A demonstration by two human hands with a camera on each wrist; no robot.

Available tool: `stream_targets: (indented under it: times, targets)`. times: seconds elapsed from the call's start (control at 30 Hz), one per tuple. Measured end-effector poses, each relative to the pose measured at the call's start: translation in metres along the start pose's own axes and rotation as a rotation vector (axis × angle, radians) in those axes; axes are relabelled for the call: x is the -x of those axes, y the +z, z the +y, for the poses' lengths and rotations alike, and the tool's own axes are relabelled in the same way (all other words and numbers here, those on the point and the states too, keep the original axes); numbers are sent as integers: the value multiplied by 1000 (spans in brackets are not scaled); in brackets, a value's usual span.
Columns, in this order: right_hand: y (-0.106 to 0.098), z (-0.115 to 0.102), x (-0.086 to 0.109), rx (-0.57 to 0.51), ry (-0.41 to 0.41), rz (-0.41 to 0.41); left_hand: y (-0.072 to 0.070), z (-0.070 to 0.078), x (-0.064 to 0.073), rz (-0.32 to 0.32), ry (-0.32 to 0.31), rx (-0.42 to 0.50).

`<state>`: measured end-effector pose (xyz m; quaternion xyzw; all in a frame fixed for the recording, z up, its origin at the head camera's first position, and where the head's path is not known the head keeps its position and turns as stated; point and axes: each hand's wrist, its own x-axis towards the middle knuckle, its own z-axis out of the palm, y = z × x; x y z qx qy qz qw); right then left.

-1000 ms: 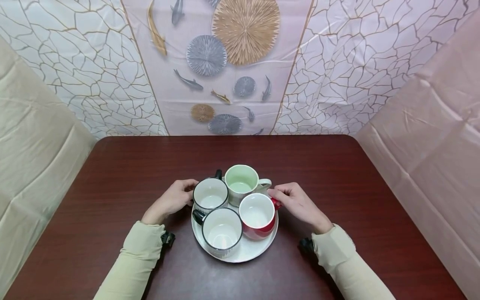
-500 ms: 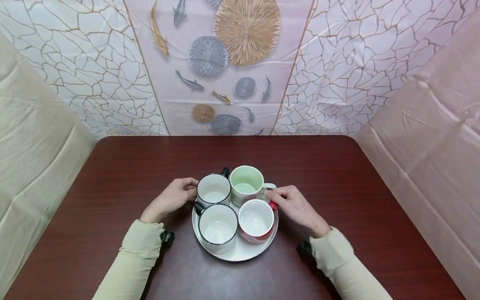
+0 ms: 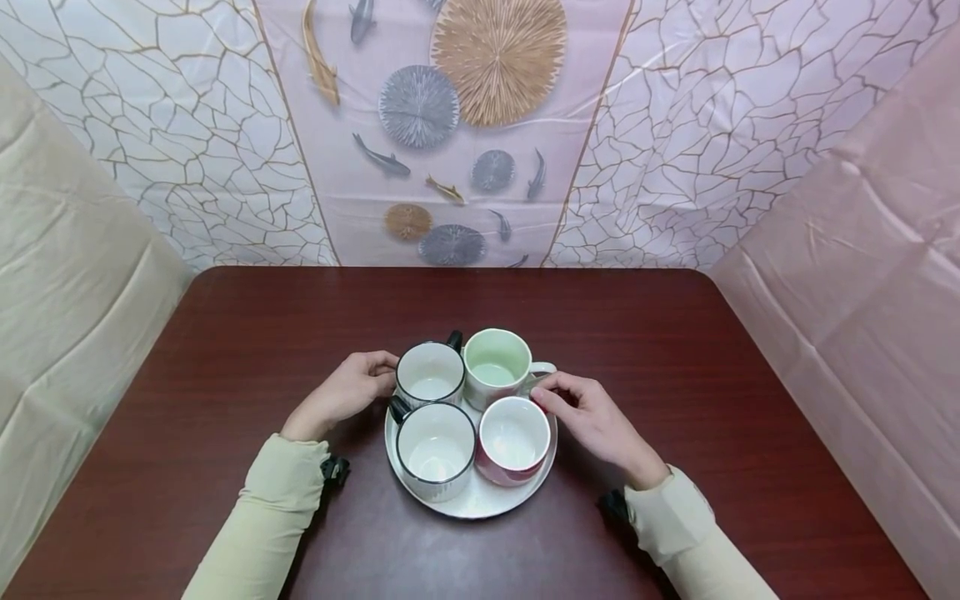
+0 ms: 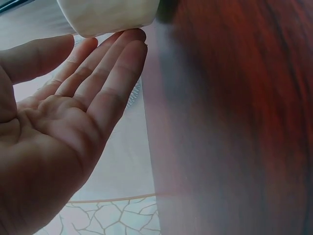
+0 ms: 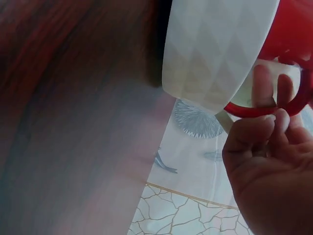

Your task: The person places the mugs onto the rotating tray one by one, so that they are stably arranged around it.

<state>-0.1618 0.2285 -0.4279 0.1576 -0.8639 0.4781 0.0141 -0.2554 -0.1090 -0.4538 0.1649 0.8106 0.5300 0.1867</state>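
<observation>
A round white dish (image 3: 487, 502) carries a black-rimmed white mug (image 3: 437, 446) in front, another black-rimmed mug (image 3: 431, 372) behind it, a pale green mug (image 3: 498, 367) at the back right and a red mug (image 3: 507, 468), white inside, at the front right. My right hand (image 3: 600, 418) pinches the red mug's handle (image 5: 249, 111), with fingers showing through the loop. My left hand (image 3: 347, 392) reaches to the dish's left side behind the rear black-rimmed mug. In the left wrist view, its fingers (image 4: 110, 73) are extended, tips right at the dish's faceted outer wall (image 4: 110, 17).
All this stands on a dark red-brown wooden table (image 3: 247, 333). A patterned cloth backdrop (image 3: 450, 150) hangs behind it, with pale padded panels (image 3: 82, 317) on both sides. Dark straps (image 3: 334, 471) sit at the wrists.
The red mug has turned, its handle swinging towards the back. The green mug and the rear black-rimmed mug have shifted slightly right; the front one has moved slightly left and back.
</observation>
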Motion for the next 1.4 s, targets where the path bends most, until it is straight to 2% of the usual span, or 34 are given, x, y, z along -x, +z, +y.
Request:
stream_targets:
  times: [0.1, 0.27, 0.4, 0.53, 0.67, 0.83, 0.97, 1.1, 1.2, 1.27, 1.33, 1.4]
  targets:
    - [6, 14, 1, 14, -8, 53, 1, 1, 0, -16, 5, 20]
    - [11, 14, 4, 20, -54, 135, 2, 2, 1, -37, 9, 44]
    - [10, 10, 6, 30, -121, 184, 2, 2, 2, -35, 10, 47]
    - [5, -7, 11, 23, -154, 221, 2, 2, 1, -36, 10, 43]
    - [-2, -21, 17, 46, -143, 260, 2, 1, 2, -25, 13, 11]
    - [-9, -23, 22, 72, -78, 304, 3, 0, 3, -10, 17, -40]
    - [-13, -19, 25, 87, -53, 313, 4, -2, 4, -6, 17, -48]
    - [-16, -2, 28, 111, -65, 318, 5, -4, 4, -18, 21, -16]
    - [-22, 11, 30, 149, -54, 324, 6, -5, 4, -39, 17, 28]
    - [-26, 14, 33, 218, -45, 309, 4, -5, 6, -35, 11, 14]
    - [-32, 13, 36, 319, -24, 280, 0, -5, 10, -20, 17, -39]
    - [-39, 9, 39, 458, -13, 234, -6, -5, 17, 15, 33, -136]
